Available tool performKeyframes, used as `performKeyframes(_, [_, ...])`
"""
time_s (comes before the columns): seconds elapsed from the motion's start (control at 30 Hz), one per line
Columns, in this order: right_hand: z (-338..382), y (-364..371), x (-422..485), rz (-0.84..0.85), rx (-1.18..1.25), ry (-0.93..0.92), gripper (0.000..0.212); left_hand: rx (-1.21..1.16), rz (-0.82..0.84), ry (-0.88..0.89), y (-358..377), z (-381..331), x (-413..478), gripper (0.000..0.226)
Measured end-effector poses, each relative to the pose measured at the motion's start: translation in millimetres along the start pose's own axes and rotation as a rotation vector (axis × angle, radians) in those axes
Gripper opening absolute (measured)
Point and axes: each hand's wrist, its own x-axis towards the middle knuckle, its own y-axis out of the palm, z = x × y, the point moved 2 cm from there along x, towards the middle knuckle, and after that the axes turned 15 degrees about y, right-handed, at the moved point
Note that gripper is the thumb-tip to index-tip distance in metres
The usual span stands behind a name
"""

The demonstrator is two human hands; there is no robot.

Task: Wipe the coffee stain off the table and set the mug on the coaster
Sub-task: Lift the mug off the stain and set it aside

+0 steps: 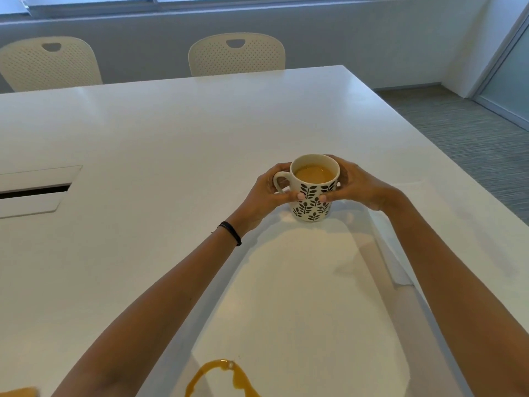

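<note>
- A large white table (171,138) fills most of the view. A pale wall and window strip lie beyond it, and grey carpet (472,133) and a glass panel are at the right.
- Two cream perforated chairs (236,54) stand at the far edge, pushed in close to the table.
- A cable hatch (34,190) is set into the tabletop at the left, with its flap slightly raised over a dark slot.
- Both bare forearms reach forward over the table and meet around the mug.
- The left hand (269,190) grasps the handle side, with its thumb pressed on the patterned front.
- The right hand (360,184) wraps the opposite side, its thumb also on the front.
- The mug (313,210) is cream with black leaf prints and holds milky coffee. It stands upright at mid-table, on or barely above the surface; I cannot tell which.
- The coffee stain (237,381) is a brown ring at the near edge, well apart from the mug.
- A black band (230,232) circles the left wrist.
- A tan sliver (17,392) at the bottom-left corner is too cropped to identify.
</note>
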Motion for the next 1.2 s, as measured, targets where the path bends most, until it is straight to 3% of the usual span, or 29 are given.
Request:
performKeyframes(0.63, [-7.5,8.1,-1.3,0.002,0.007,0.024,0.077,0.067,0.041,0.003,-2.1,4.4,-3.6,0.052])
performKeyframes(1.0, [-6.0,13.1,-16.6,-0.046,-0.035,0.085,0.076,0.396,0.109,0.007,-12.0,-3.2,-12.1,0.043])
performKeyframes(1.1, [-5.4,12.4,-26.7,-0.135,-0.116,0.102,0.075,0.491,0.125,-0.026,-18.0,-3.0,-20.3,0.039])
performKeyframes(1.2, [-7.6,11.0,-39.2,-0.383,-0.158,0.060,0.070,0.577,0.150,-0.053,-24.4,-4.6,-31.2,0.033])
